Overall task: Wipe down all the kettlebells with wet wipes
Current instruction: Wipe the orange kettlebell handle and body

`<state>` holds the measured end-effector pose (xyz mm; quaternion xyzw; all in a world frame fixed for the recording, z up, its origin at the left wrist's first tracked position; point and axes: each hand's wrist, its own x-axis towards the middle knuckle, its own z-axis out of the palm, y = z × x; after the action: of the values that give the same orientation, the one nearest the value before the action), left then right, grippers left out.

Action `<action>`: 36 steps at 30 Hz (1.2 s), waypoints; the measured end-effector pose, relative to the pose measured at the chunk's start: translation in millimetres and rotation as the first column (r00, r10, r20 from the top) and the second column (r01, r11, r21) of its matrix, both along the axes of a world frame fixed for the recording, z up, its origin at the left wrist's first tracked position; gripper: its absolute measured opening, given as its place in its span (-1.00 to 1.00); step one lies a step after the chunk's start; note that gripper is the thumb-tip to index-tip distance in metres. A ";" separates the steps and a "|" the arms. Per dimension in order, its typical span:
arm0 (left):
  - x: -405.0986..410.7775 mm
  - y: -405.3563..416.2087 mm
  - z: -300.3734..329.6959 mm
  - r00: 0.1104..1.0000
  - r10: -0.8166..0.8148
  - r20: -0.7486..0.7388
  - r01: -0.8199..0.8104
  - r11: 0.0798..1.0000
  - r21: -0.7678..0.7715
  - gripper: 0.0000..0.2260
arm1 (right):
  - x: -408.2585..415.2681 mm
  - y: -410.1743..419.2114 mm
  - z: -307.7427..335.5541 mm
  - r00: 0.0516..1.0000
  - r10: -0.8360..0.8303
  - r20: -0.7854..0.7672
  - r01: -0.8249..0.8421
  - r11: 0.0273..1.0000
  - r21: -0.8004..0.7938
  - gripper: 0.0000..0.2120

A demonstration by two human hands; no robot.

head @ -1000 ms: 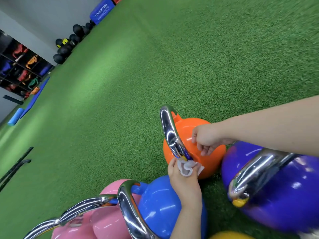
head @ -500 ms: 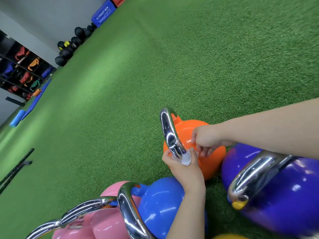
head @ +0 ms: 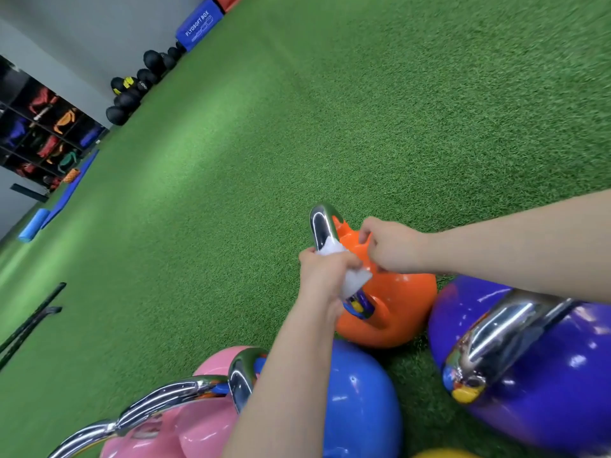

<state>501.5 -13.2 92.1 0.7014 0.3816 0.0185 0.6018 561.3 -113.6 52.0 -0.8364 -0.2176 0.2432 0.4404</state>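
Lettering on the blue box (head: pixel 199 27) at the far wall reads "PLYOSOFT BOX"; no other writing is legible. Black medicine balls (head: pixel 135 84) lie along the wall beside it, and a dark shelving unit (head: pixel 39 133) holds coloured gear further left.

The orange kettlebell (head: pixel 393 309) stands on the green turf (head: pixel 297 127), its chrome handle (head: pixel 322 226) rising at its left side. The left hand (head: pixel 325 276) is curled round that handle with a white wet wipe (head: pixel 355 279) bunched inside the grip; wipe shows both above and below the fingers, pressed to the chrome. The right hand (head: pixel 391 249) rests on top of the orange body, fingers curled downward against it just right of the handle; whether they pinch anything cannot be told.

The blue kettlebell (head: pixel 360 398) sits just beneath the left forearm, the pink kettlebell (head: pixel 185 431) beside it at lower left, the purple kettlebell (head: pixel 545 375) to the right, close to the orange one. A yellow edge (head: pixel 443 453) shows at the bottom.
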 end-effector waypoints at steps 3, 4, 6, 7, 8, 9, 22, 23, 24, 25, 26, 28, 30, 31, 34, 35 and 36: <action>15.8 4.0 13.9 0.992 -0.067 -0.111 0.056 0.993 -0.103 -0.73 | -4.3 -3.5 11.4 0.986 -0.060 0.153 0.045 0.994 0.098 -0.70; 19.5 4.7 17.2 0.986 -0.100 -0.130 0.081 0.987 -0.140 -0.79 | -6.3 -4.0 13.9 0.977 -0.073 0.199 0.048 0.991 0.128 -0.67; 22.2 4.7 23.9 0.977 -0.146 -0.157 0.116 0.976 -0.186 -0.85 | -8.9 -5.7 19.7 0.956 -0.079 0.283 0.025 0.981 0.191 -0.55; 21.8 4.0 28.0 0.969 -0.167 -0.184 0.130 0.971 -0.200 -0.87 | -10.5 -6.1 20.7 0.945 -0.060 0.322 -0.007 0.979 0.203 -0.46; 21.0 3.7 32.2 0.960 -0.190 -0.208 0.145 0.966 -0.213 -0.87 | -12.2 -6.9 23.1 0.927 -0.020 0.375 -0.066 0.974 0.215 -0.39; 19.5 4.3 34.6 0.950 -0.217 -0.223 0.164 0.958 -0.237 -0.85 | -13.0 -6.7 23.7 0.901 0.028 0.432 -0.131 0.968 0.212 -0.36; -29.7 4.0 32.3 0.998 -0.063 -0.024 0.062 0.997 -0.042 -0.84 | -20.2 -7.5 25.2 0.859 0.099 0.502 -0.215 0.960 0.179 -0.43; -27.8 1.7 31.7 0.995 -0.094 -0.037 0.094 0.996 -0.002 -0.82 | -21.7 -8.0 27.0 0.847 0.096 0.522 -0.215 0.962 0.172 -0.43; -24.6 -0.2 30.2 0.992 -0.120 -0.051 0.122 0.992 0.041 -0.81 | -22.3 -8.1 27.6 0.834 0.085 0.545 -0.207 0.964 0.167 -0.43; -20.7 -2.2 29.4 0.989 -0.135 -0.067 0.139 0.988 0.068 -0.79 | -22.1 -8.7 29.2 0.832 0.058 0.552 -0.180 0.969 0.169 -0.46; -15.9 -3.5 26.7 0.985 -0.151 -0.082 0.158 0.983 0.090 -0.78 | -21.0 -9.8 31.5 0.846 0.026 0.532 -0.137 0.976 0.171 -0.54; -7.6 -4.1 20.6 0.980 -0.162 -0.112 0.177 0.974 0.138 -0.79 | -15.1 -11.7 30.6 0.882 -0.016 0.471 -0.074 0.982 0.172 -0.63; 0.5 -1.1 14.7 0.976 -0.163 -0.146 0.192 0.958 0.213 -0.74 | -10.3 -12.1 28.2 0.903 -0.058 0.426 -0.018 0.985 0.171 -0.60; 4.8 0.9 13.7 0.973 -0.167 -0.157 0.202 0.949 0.242 -0.73 | -8.3 -11.6 26.6 0.910 -0.083 0.406 0.008 0.983 0.185 -0.58; 20.5 6.2 14.8 0.961 -0.199 -0.190 0.246 0.932 0.265 -0.73 | -2.6 -7.6 23.3 0.928 -0.150 0.342 0.083 0.975 0.205 -0.57; 25.4 6.9 16.8 0.957 -0.204 -0.206 0.255 0.931 0.261 -0.72 | -0.1 -6.7 23.3 0.934 -0.172 0.313 0.114 0.974 0.194 -0.58; 30.4 8.4 17.2 0.952 -0.213 -0.222 0.267 0.929 0.256 -0.69 | 2.6 -6.2 23.2 0.939 -0.190 0.287 0.143 0.974 0.176 -0.60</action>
<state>531.9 -4.8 109.3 0.8201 0.3417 -0.0682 0.4539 564.0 -119.8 75.2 -0.8430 -0.2284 0.0571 0.4837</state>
